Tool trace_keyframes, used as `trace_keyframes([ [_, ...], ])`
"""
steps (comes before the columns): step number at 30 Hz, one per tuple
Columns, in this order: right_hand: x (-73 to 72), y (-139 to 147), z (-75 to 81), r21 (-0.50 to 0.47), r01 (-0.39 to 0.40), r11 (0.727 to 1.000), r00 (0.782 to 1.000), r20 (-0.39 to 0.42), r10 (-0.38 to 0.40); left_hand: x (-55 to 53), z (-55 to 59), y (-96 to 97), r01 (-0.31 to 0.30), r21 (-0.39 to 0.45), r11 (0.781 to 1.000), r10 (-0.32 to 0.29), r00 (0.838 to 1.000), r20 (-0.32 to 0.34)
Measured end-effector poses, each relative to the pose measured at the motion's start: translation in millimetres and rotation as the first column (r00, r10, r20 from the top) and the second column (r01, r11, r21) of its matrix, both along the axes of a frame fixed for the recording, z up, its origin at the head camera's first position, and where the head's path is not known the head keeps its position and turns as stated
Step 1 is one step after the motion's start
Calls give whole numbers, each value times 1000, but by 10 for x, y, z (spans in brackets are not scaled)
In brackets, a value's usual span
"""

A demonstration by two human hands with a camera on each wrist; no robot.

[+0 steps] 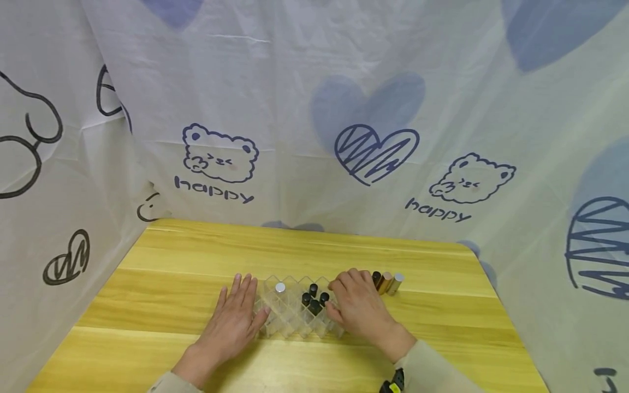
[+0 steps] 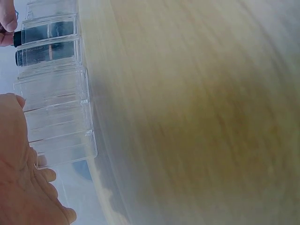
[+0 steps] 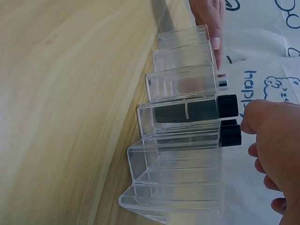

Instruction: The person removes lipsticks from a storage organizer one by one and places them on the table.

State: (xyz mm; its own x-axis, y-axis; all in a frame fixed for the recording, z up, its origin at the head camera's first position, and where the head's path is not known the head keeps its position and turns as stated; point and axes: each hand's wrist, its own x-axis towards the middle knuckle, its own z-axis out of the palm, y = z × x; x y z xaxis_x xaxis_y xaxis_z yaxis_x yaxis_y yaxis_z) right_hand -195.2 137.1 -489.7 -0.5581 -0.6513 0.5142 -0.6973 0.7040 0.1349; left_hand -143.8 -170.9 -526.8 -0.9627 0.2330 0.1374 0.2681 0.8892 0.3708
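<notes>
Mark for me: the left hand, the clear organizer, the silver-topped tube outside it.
Left hand (image 1: 231, 319): head view, back of the hand.
Clear organizer (image 2: 54, 89): left wrist view, side wall.
Silver-topped tube (image 1: 395, 285): head view, side.

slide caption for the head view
Left hand and right hand at a clear rack of tubes, loose tubes outside it.

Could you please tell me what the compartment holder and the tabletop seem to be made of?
The compartment holder looks like clear, glossy plastic, probably acrylic: dark tubes show through its walls. The tabletop looks like smooth wood or wood-print laminate, judging by its yellow-brown grain streaks.
</notes>
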Motion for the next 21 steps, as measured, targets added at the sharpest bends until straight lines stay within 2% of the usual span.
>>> trace_keyframes([
  [10, -5, -24, -41, 33, 8, 999, 1000, 14, -9, -9, -5, -7, 2, -4, 1000, -2, 1000, -3],
  [15, -10, -32, -44, 42, 11, 999, 999, 31, -13, -6, 3, -6, -6, -63, 998, 4, 999, -32],
  [21, -13, -42, -53, 59, 14, 998, 1000, 15, -15, 0, 14, 1, -12, -118, 993, 5, 998, -65],
])
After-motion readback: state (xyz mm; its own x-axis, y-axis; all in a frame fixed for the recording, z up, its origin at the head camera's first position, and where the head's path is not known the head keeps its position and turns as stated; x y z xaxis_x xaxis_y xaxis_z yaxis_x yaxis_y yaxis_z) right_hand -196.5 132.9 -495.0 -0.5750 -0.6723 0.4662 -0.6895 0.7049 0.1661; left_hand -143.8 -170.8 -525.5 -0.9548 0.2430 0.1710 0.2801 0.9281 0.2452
